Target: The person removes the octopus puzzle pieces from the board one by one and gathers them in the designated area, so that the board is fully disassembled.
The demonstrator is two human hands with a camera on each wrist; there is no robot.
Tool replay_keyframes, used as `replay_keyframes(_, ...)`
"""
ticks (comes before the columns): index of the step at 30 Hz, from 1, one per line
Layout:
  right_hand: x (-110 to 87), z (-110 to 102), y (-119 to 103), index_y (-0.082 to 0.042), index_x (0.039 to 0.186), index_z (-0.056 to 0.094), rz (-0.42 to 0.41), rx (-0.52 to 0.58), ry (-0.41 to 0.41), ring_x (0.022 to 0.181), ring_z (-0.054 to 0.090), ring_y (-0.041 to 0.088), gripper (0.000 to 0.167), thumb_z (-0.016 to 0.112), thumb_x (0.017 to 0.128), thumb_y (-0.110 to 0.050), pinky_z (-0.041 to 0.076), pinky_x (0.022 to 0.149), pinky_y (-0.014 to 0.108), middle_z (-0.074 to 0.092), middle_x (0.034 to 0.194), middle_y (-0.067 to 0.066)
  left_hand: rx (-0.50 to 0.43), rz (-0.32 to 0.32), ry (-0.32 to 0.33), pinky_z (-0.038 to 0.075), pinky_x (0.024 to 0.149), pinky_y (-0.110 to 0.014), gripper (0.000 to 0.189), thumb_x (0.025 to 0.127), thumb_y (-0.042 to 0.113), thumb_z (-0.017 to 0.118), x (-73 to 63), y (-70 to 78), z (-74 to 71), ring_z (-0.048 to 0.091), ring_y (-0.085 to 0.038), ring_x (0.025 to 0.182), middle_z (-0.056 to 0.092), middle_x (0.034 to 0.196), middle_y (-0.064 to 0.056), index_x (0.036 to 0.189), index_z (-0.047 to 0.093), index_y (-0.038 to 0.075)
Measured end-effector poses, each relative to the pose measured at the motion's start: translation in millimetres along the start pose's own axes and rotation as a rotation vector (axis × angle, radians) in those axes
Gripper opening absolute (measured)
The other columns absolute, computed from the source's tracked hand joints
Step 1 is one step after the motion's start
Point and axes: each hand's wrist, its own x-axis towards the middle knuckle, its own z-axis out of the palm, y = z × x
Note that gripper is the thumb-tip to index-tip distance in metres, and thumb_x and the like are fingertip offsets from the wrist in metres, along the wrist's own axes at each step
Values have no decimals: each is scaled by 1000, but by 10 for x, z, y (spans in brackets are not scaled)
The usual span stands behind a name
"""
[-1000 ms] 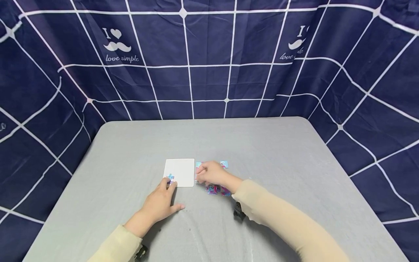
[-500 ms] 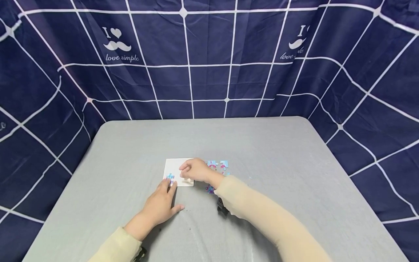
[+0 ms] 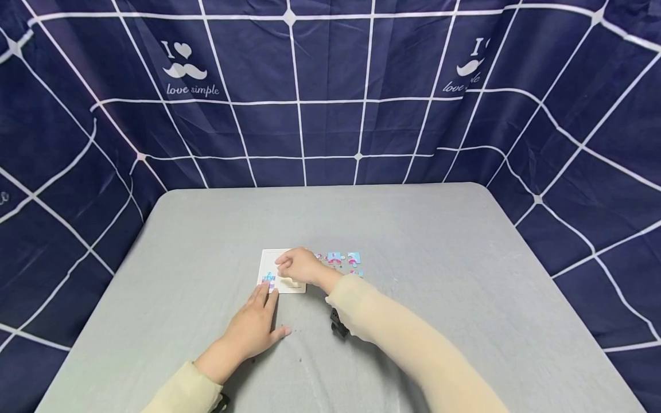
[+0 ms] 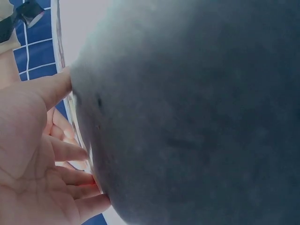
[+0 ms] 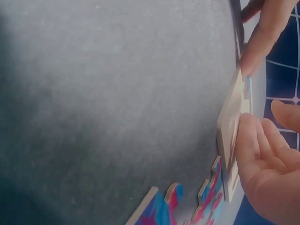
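A shallow white square tray (image 3: 267, 256) lies on the grey table, with a blue and purple jigsaw puzzle piece (image 3: 268, 277) in its near left corner. The extended fingers of my left hand (image 3: 250, 327) rest at that corner, against the piece and the tray's near edge. My right hand (image 3: 302, 267) is over the tray, fingers bent and low, just right of the piece. In the right wrist view, my right hand (image 5: 267, 164) has its lower fingers against the tray (image 5: 229, 124). Whether a piece sits between its thumb and forefinger is hidden.
Several loose puzzle pieces (image 3: 334, 258) in blue and pink lie right of the tray, partly behind my right wrist and sleeve. The grey table (image 3: 413, 241) reaches back to a dark blue curtain (image 3: 330, 126) with white lines.
My right hand has moved left from the loose pieces to over the tray, and slightly further left in the last half second. My left hand has stayed nearly in place.
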Motion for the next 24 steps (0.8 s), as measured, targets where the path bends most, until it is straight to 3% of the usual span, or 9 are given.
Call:
replay_keyframes(8, 23, 9, -19, -5, 108, 71, 30, -27, 4, 90, 61, 15, 26, 67, 83, -5, 47, 82, 26, 71, 97, 3, -18, -3, 1, 43, 95, -48, 82, 81, 41, 74, -24, 6, 1, 37, -47, 127, 30, 139, -39, 133, 43, -14)
replay_keyframes(14, 11, 28, -30, -3, 108, 70, 22, 24, -23, 79, 57, 12, 26, 65, 82, -2, 47, 71, 23, 71, 97, 5, -8, 11, 4, 40, 97, -48, 83, 81, 42, 73, -24, -6, 9, 34, -47, 130, 30, 140, -39, 134, 43, -15)
replay_keyframes(19, 23, 68, -18, -5, 106, 71, 22, 25, -16, 74, 57, 9, 23, 66, 84, -4, 47, 69, 22, 71, 90, 2, -11, 11, 2, 40, 97, -49, 83, 81, 43, 73, -27, -14, 15, 33, -48, 130, 29, 140, -39, 134, 43, -15)
replay_keyframes(24, 34, 106, -9, -3, 102, 70, 32, 84, 3, 62, 57, 9, 22, 67, 81, -1, 47, 58, 20, 70, 81, 2, -22, 0, 3, 39, 98, -49, 84, 81, 44, 72, -30, -19, 20, 32, -47, 131, 28, 141, -39, 134, 42, -14)
